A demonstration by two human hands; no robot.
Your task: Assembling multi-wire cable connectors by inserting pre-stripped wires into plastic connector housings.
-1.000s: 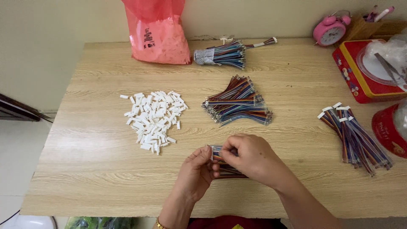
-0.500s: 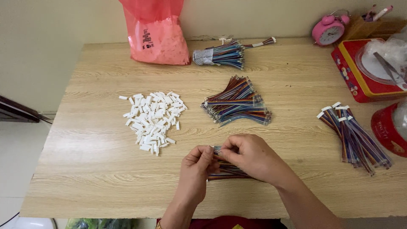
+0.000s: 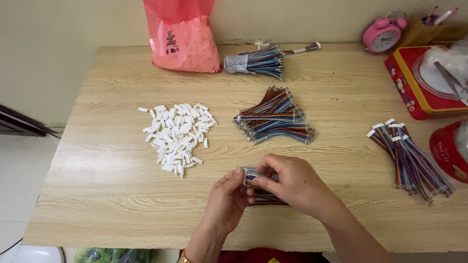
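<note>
Mid-assembly at a wooden table (image 3: 107, 195): left hand (image 3: 229, 199) and right hand (image 3: 292, 182) pinching a multicoloured wire bundle (image 3: 251, 176), apparently seating a white connector. Next, probably another housing from the white connector pile (image 3: 178, 134).

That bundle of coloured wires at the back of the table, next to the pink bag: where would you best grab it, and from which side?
Probably at the wrapped grey end of the bundle of coloured wires, coming from above. It lies flat, its wires bound tightly there, while the right end fans out loose and would likely slip apart.
</note>
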